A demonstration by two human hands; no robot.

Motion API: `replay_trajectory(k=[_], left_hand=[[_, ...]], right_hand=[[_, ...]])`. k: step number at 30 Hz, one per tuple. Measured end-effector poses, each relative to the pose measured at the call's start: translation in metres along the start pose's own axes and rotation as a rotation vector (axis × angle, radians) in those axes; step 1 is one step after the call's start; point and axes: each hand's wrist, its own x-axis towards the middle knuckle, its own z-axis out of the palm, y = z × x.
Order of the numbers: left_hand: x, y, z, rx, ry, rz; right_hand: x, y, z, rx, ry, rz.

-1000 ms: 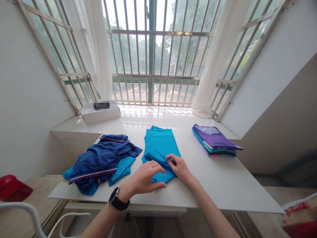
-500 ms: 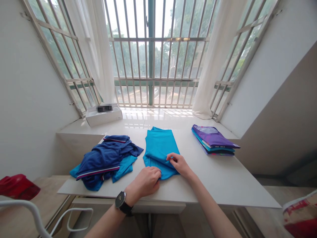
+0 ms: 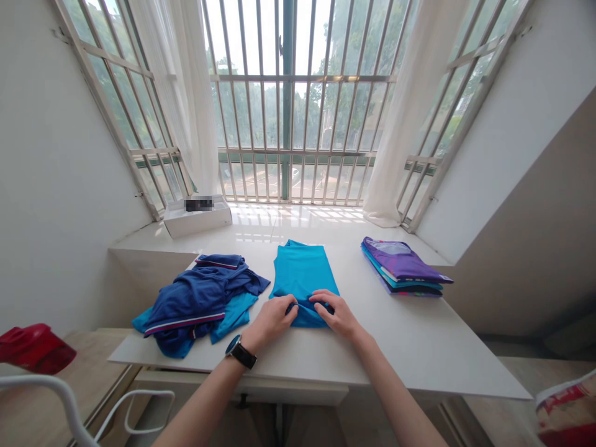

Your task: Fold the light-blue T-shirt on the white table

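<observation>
A turquoise garment (image 3: 300, 273) lies folded lengthwise in the middle of the white table (image 3: 419, 347). My left hand (image 3: 270, 320), with a dark watch on its wrist, pinches the near left corner of the garment's folded end. My right hand (image 3: 338, 313) grips the near right corner of the same fold. Both hands hold the near edge, lifted a little off the table.
A loose heap of dark blue and turquoise clothes (image 3: 198, 301) lies left of the garment. A neat stack of folded purple and teal clothes (image 3: 403, 267) sits at the right. A white box (image 3: 198, 216) rests on the window ledge. A white chair frame (image 3: 65, 403) and red cloth (image 3: 32, 347) are lower left.
My left hand has moved from lying on the garment's near end to pinching its left corner. The near end has been folded up and away from me. The right hand stayed almost in place.
</observation>
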Motion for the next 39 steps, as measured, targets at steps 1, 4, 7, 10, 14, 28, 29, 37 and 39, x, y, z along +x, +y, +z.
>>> replay_trajectory(k=[1, 4, 7, 10, 14, 28, 29, 37, 39], left_hand=[[0.001, -0.001, 0.001, -0.010, 0.012, 0.012], [0.003, -0.005, 0.005, -0.034, 0.040, 0.037], [0.002, -0.008, 0.007, -0.054, 0.072, 0.021], [0.000, -0.009, 0.007, -0.068, 0.112, -0.001], [-0.002, -0.007, 0.005, 0.022, 0.175, 0.074], [-0.004, -0.011, 0.006, -0.036, 0.234, 0.041], [-0.003, -0.014, 0.007, -0.047, 0.268, 0.015], [-0.003, -0.028, 0.016, -0.057, 0.199, 0.024], [-0.004, -0.026, 0.015, -0.072, 0.188, 0.050]], right_hand=[[-0.001, 0.000, 0.000, -0.025, 0.010, -0.022], [-0.006, 0.002, 0.002, -0.132, 0.040, -0.073], [-0.009, 0.003, 0.004, -0.240, 0.060, -0.132], [-0.011, 0.002, 0.005, -0.285, 0.067, -0.209], [-0.009, 0.002, 0.006, -0.305, 0.063, -0.260], [-0.010, 0.004, 0.011, -0.412, -0.043, -0.346], [-0.010, 0.003, 0.011, -0.398, -0.056, -0.350], [-0.013, 0.002, 0.013, -0.142, -0.154, -0.192], [-0.014, 0.003, 0.014, -0.061, -0.162, -0.132]])
